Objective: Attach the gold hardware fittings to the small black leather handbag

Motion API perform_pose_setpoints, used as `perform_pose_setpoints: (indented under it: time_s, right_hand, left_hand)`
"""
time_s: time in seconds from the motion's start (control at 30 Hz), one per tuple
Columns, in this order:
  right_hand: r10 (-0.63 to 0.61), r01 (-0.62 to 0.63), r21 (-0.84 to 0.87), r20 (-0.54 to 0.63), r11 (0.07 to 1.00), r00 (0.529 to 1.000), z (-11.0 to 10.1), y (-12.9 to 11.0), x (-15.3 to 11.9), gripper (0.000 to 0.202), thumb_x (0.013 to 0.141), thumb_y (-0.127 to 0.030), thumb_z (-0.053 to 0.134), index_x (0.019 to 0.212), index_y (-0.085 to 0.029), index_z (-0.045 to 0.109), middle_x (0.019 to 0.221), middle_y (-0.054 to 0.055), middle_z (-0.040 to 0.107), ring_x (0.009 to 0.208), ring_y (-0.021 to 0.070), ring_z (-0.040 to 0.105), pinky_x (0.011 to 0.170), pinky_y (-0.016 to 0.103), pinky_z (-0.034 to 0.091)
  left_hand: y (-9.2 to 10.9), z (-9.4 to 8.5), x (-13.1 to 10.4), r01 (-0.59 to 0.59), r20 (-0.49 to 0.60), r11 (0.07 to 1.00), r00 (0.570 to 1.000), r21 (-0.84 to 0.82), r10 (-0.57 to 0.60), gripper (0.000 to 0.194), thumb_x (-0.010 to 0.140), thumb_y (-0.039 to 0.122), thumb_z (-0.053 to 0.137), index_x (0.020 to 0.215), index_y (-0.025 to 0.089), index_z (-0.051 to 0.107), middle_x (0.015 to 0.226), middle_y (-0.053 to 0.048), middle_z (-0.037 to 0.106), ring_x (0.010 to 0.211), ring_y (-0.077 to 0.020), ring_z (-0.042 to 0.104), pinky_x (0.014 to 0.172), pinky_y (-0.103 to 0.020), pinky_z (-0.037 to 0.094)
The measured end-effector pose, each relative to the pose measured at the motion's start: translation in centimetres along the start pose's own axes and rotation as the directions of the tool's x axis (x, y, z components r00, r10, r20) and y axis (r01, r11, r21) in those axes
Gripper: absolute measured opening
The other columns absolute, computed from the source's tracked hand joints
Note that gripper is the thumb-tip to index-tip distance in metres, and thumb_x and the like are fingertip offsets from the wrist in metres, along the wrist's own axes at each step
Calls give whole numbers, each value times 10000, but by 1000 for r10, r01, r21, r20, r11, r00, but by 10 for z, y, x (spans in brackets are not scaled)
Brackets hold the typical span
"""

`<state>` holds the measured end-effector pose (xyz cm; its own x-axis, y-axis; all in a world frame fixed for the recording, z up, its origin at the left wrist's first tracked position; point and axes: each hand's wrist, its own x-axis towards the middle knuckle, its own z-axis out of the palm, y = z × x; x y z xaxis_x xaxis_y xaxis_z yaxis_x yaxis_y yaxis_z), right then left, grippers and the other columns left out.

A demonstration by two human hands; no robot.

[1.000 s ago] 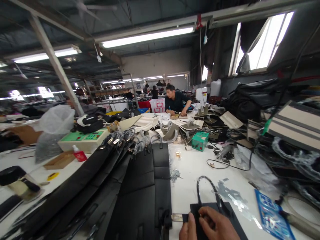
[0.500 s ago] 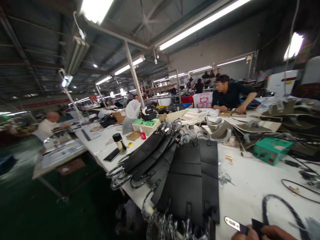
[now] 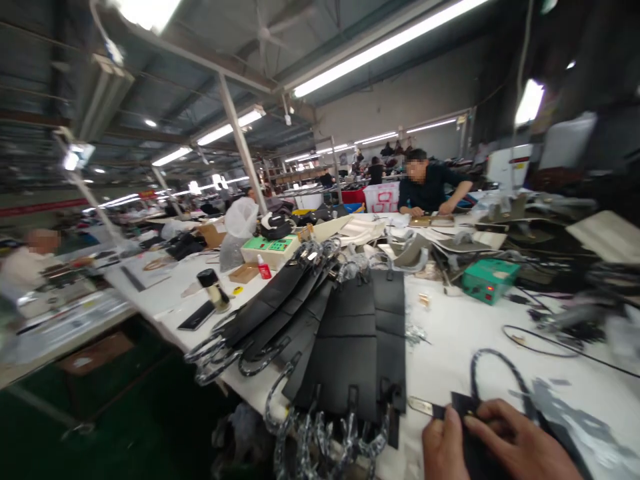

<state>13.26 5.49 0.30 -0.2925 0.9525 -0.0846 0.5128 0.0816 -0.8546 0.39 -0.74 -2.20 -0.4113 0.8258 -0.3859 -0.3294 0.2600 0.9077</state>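
Observation:
At the lower right, my left hand [image 3: 444, 445] is closed, its thumb pressed on a black strap with a pale metal plate [image 3: 420, 405] at its end. Beside it my right hand [image 3: 525, 443] has its fingers bent together over a black leather bag panel [image 3: 477, 460]. A tiny brass-coloured spot shows at its fingertips; what it is I cannot make out. Behind the right hand rises a black bag handle [image 3: 500, 355] in clear plastic wrap. To the left lie stacked black bag panels [image 3: 347, 333] with plastic-wrapped handles.
A green box [image 3: 490, 280] with a red light stands at the right, near a black cable [image 3: 545, 353]. Further left are a green-topped device [image 3: 270, 250], a red bottle [image 3: 263, 268] and a dark-capped jar [image 3: 214, 290]. A co-worker [image 3: 433, 183] sits across the table.
The view has swung right, so the scene sits further left. Both hands have come further into the frame, and the black panel under them now shows more.

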Motion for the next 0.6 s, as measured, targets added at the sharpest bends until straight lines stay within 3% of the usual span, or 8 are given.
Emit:
perform_pose_setpoints:
  time_s: [0.07, 0.17, 0.27, 0.47, 0.53, 0.6]
  right_hand:
    - [-6, 6, -11, 16, 1000, 1000, -2, -18, -9, 286, 793, -528, 571, 703, -263, 633, 675, 15, 675, 674, 216, 645, 643, 291, 497]
    - [-19, 17, 46, 58, 999, 998, -4, -29, -8, 209, 834, -412, 569, 782, -229, 656, 698, -2, 682, 676, 187, 642, 640, 256, 476]
    - [11, -14, 78, 35, 997, 999, -5, -24, -1, 145, 821, -327, 595, 755, -210, 648, 633, -17, 656, 618, 164, 634, 596, 240, 457]
    - [109, -122, 171, 85, 978, 990, 1, -9, 14, 109, 803, -283, 616, 755, -186, 627, 595, -22, 645, 546, 142, 634, 519, 216, 441]
    - [119, -135, 178, 97, 975, 988, 1, -10, 15, 103, 799, -276, 621, 756, -182, 620, 587, -24, 637, 541, 134, 634, 505, 203, 438]
    - [129, -147, 157, 122, 977, 984, -5, -17, 14, 100, 792, -272, 630, 758, -179, 618, 592, -29, 631, 528, 126, 634, 480, 189, 427]
  left_hand:
    - [11, -1, -4, -47, 46, 999, 998, -1, 47, 735, 731, 797, 521, 882, 99, 695, 884, -130, 719, 957, -296, 633, 880, -352, 475]
    - [18, -1, -1, 34, 140, 997, 990, -63, -25, 679, 753, 760, 544, 867, 105, 683, 819, -109, 710, 889, -277, 643, 812, -340, 491]
    - [17, -1, 4, 105, 238, 983, 969, -149, -67, 657, 783, 710, 567, 964, 91, 695, 904, -119, 732, 946, -279, 655, 861, -341, 490]
    - [24, -3, 7, 29, 360, 988, 932, -153, 28, 574, 837, 580, 606, 1176, 123, 683, 1202, -136, 696, 1180, -285, 595, 1034, -330, 417]
    - [26, -4, 7, 28, 376, 990, 926, -140, 27, 567, 840, 565, 610, 1190, 124, 679, 1220, -135, 690, 1189, -282, 591, 1043, -327, 411]
    - [26, -4, 7, 59, 315, 992, 949, -110, -22, 620, 815, 608, 614, 1161, 100, 689, 1172, -141, 709, 1160, -293, 608, 1023, -338, 431]
